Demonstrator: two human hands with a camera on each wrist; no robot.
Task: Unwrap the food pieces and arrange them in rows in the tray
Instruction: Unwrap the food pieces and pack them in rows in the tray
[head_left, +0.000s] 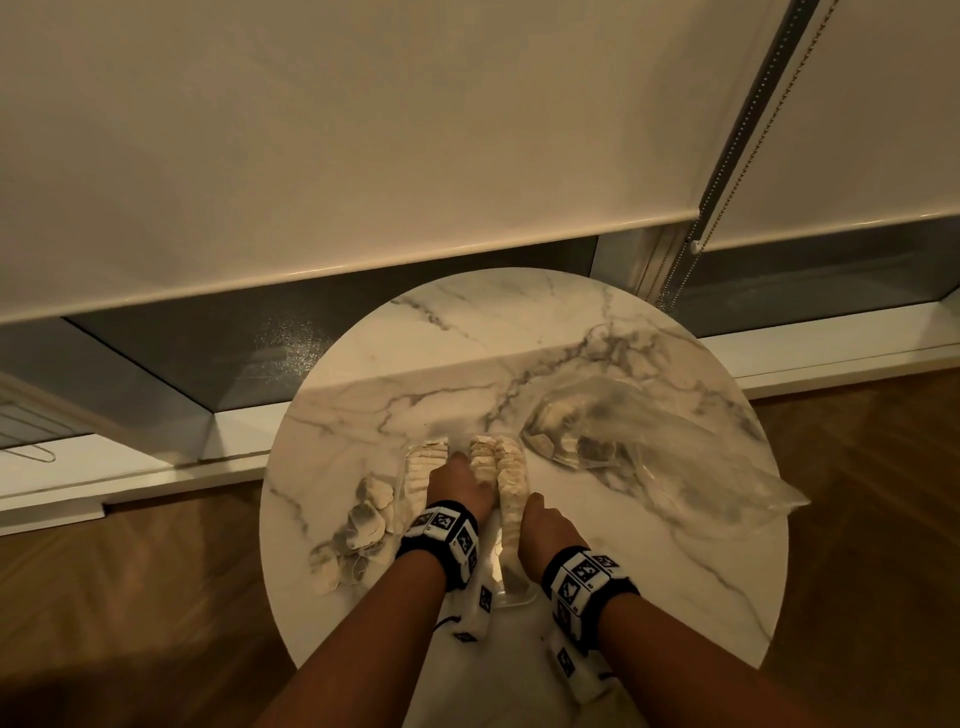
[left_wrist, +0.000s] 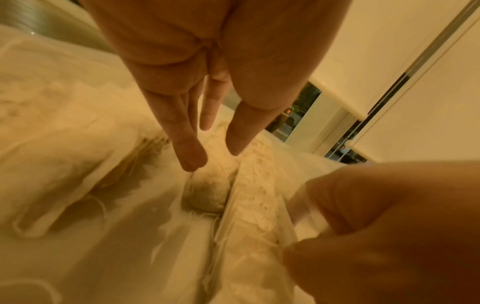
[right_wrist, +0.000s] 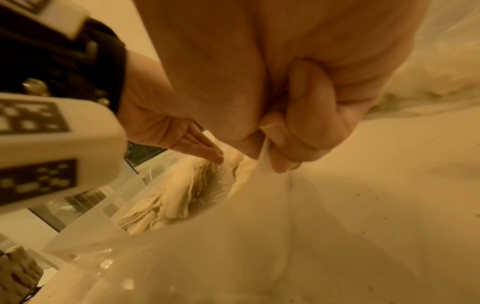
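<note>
The food pieces lie packed in rows inside a clear tray that sits on the round marble counter directly under both hands; the tray's long axis runs straight away from the person, near end between the wrists, far end beyond the fingertips, and the rows follow that same line. The left hand reaches into the middle lane with fingers straight and relaxed, grasping nothing; in the left wrist view its fingertips hover just above a rounded piece at the near end of that lane, probably to nudge it snug against its row. The right hand is clenched on the tray's right-hand wall, thumb and curled fingers pinching the thin plastic, most likely to stop the light tray sliding while the other hand works. The lane beside the right hand looks full; the middle lane is only partly filled. More pieces lie loose on the counter just left of the left hand; a crumpled clear bag with a few pieces inside lies beyond and to the right of the right hand.
</note>
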